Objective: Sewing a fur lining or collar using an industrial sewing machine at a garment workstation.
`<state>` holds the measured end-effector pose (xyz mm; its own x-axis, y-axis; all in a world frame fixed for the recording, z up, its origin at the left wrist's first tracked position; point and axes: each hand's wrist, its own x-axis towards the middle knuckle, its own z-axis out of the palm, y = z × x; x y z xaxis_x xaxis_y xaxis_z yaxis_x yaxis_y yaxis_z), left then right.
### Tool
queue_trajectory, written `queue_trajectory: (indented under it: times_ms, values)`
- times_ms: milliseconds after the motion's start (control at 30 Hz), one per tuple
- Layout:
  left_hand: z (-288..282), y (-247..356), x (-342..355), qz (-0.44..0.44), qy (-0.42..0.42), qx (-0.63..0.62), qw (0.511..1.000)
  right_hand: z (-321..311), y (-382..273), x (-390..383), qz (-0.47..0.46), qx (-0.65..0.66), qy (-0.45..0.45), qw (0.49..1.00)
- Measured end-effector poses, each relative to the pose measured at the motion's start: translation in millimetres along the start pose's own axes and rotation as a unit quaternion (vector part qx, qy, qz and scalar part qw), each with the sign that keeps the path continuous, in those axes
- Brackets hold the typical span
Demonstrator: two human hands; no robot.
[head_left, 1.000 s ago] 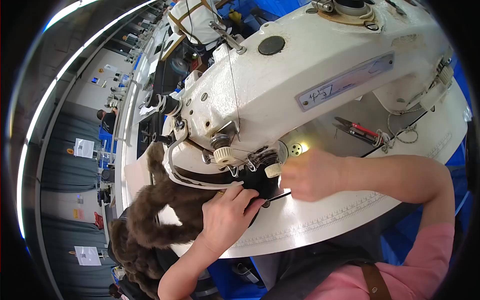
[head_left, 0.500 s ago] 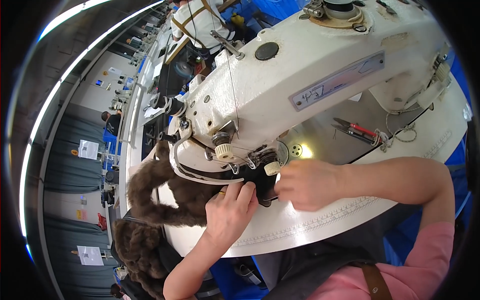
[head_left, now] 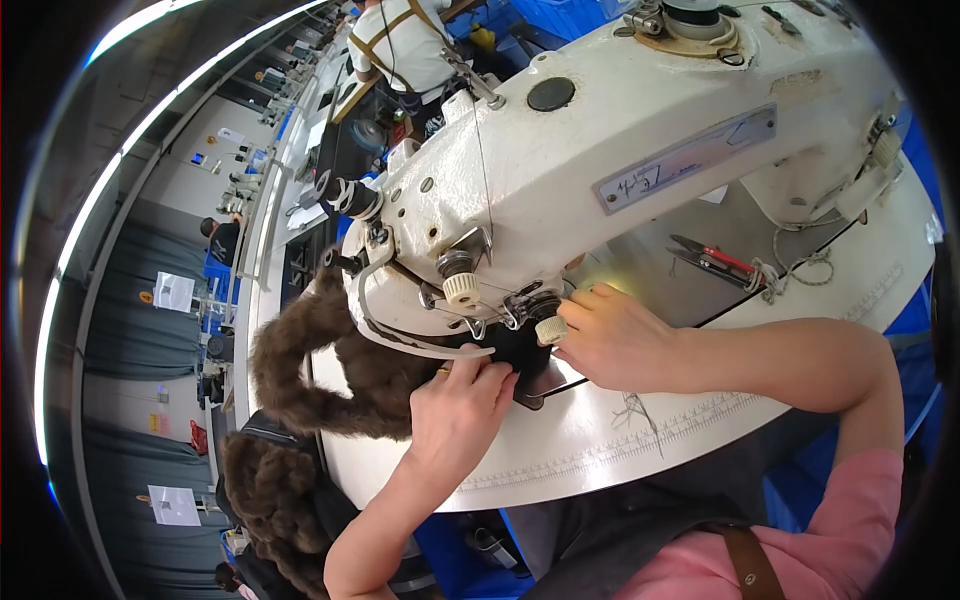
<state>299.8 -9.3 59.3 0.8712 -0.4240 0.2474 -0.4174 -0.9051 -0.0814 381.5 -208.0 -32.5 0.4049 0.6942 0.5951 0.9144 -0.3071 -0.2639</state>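
Observation:
A white sewing machine (head_left: 560, 170) reaches across the table, thread running down to its tension dials. Brown fur piece (head_left: 375, 385) with a black fabric (head_left: 518, 352) edge lies under the machine's head. My left hand (head_left: 455, 410) has bent fingers pressed together on the black fabric, close in front of the needle area, which the head hides. My right hand (head_left: 625, 340) is closed, fingers curled beside the lower cream dial (head_left: 550, 330). Its fingertips are partly hidden behind that dial, so whatever they pinch does not show.
Red-and-black thread snips (head_left: 715, 262) lie on the machine bed, tied to a cord. Loose thread scraps (head_left: 635, 412) rest near the table's ruler edge (head_left: 690, 415). More brown fur (head_left: 275, 500) hangs at the lower left. Another person (head_left: 405, 45) sits beyond the machine.
My right hand has moved slightly up and right, from a blur near the table to beside the lower dial, uncovering thread scraps. My left hand stays on the fabric.

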Motion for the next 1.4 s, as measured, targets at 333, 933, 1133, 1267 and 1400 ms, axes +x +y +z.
queue_trajectory:
  times_ms: [333, 933, 1133, 1267, 1400]
  values:
    - [-7.3, -16.1, 2.8, -0.049, -0.097, -0.164, 0.98, -1.9, 0.8, -6.8, -0.014, 0.057, -0.01, 0.998]
    - [-6.3, -7.2, 7.6, -0.11, -0.11, -0.184, 0.971, -1.6, 0.5, -11.8, -0.172, 0.035, 0.011, 0.984]
    - [4.3, -0.8, 4.9, -0.103, -0.07, -0.212, 0.969, -1.2, -1.8, -11.4, -0.121, 0.086, -0.034, 0.988]
    - [11.8, 10.1, -1.4, 0.018, -0.056, -0.059, 0.996, -1.1, -5.5, -13.9, -0.125, 0.09, -0.034, 0.987]
    - [15.2, 25.6, -0.2, -0.03, -0.047, -0.04, 0.998, -4.0, -5.2, -9.8, -0.119, 0.111, -0.062, 0.985]
